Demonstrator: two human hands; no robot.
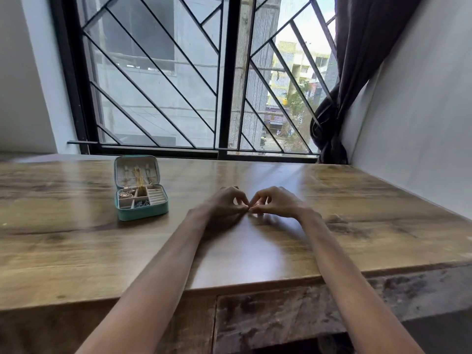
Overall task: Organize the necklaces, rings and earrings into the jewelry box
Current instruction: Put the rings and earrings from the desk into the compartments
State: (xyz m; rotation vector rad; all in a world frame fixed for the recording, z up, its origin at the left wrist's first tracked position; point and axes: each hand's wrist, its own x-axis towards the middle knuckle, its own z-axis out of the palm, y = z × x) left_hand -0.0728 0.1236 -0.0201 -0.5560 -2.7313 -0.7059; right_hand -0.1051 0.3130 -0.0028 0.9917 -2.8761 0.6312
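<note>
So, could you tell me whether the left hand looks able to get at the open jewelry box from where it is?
Probably yes: bare table separates the left hand from the jewelry box, though its fingertips are pinching something tiny.

worktop: glossy wood-grain; jewelry box: smooth teal shell, pale matt lining; curtain: dark cloth; window grille: black metal

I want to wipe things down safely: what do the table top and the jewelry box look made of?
Table top: likely wood-grain laminate, semi-gloss; window glare reflects off it. Jewelry box: teal shell, perhaps faux leather, smooth; pale, seemingly fabric-lined compartments.
</note>
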